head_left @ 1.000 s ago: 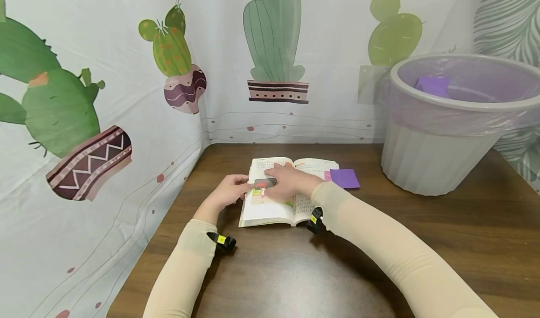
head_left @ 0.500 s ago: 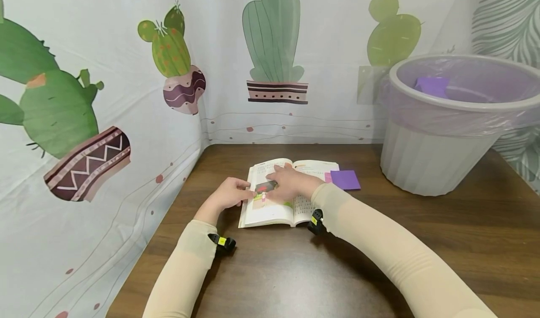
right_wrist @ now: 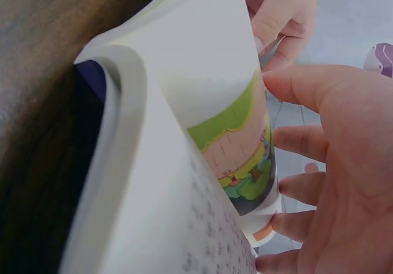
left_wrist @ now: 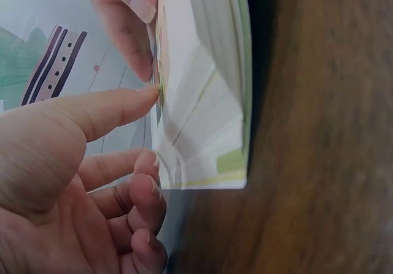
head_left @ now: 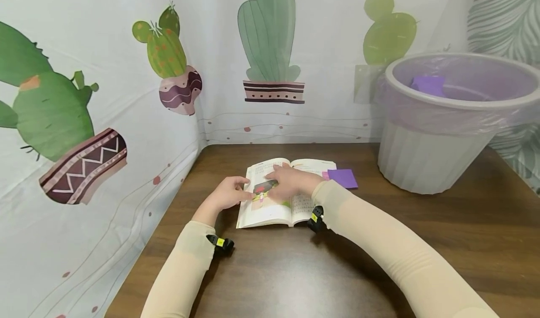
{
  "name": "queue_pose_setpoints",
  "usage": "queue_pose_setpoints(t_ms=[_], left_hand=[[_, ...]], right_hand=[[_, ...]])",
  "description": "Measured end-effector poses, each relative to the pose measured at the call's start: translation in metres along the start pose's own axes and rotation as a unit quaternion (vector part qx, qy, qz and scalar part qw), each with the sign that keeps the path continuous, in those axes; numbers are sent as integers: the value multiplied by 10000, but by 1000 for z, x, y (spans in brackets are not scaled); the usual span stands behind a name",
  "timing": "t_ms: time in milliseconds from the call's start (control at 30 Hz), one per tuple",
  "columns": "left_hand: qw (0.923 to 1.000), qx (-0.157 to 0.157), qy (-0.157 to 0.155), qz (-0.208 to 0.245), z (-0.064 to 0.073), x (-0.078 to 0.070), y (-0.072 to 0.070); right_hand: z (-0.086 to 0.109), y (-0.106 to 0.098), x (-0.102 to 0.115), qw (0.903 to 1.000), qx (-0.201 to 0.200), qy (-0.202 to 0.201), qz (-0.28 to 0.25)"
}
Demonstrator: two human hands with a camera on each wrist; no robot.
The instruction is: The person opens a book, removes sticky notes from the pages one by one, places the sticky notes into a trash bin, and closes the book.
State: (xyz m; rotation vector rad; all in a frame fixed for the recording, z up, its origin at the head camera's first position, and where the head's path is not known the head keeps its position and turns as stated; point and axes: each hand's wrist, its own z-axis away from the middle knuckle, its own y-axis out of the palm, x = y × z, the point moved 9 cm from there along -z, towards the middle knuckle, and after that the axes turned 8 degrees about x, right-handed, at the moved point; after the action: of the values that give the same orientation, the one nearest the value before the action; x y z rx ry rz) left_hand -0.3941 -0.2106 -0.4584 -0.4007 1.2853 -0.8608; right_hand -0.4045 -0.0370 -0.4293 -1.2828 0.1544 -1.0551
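Note:
An open book (head_left: 270, 216) lies on the brown table, with printed text and a coloured picture on its left page. My left hand (head_left: 226, 193) holds the book's left edge, thumb on top of the page and the other fingers curled at the edge, as the left wrist view shows with the thumb (left_wrist: 132, 104). Spread over the left page near the picture, my right hand (head_left: 288, 183) touches the paper with its fingertips; the right wrist view shows its fingers (right_wrist: 301, 142) extended. A purple sticky note (head_left: 343, 177) sticks out past the right page, beside a pink one (head_left: 325, 175).
At the back right of the table (head_left: 270, 266) stands a large white bin (head_left: 417, 154) with a purple-tinted liner. Inside it lies a purple piece of paper (head_left: 428, 84). A cactus-print curtain (head_left: 219, 50) hangs behind and to the left.
My left thumb has slid slightly toward the near side along the page edge. The right hand stays nearly where it was on the page. The head view has shifted a little.

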Motion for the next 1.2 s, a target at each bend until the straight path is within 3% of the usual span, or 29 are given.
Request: queue_pose_setpoints(t_ms=[167, 400, 700, 867, 1200], left_hand=[[9995, -65, 306, -65, -2, -8, 2], [9982, 119, 574, -132, -11, -26, 8], [9898, 613, 923, -895, -26, -63, 19], [9850, 865, 934, -1162, -29, -85, 26], [9729, 1216, 1073, -1647, -44, -122, 45]], right_hand=[[6, -3, 3, 9995, 156, -273, 21], [21, -7, 2, 9968, 416, -679, 43], [45, -11, -7, 9939, 308, -1036, 239], [57, -10, -23, 9946, 169, -1000, 214], [82, -20, -76, 9976, -370, -573, -99]])
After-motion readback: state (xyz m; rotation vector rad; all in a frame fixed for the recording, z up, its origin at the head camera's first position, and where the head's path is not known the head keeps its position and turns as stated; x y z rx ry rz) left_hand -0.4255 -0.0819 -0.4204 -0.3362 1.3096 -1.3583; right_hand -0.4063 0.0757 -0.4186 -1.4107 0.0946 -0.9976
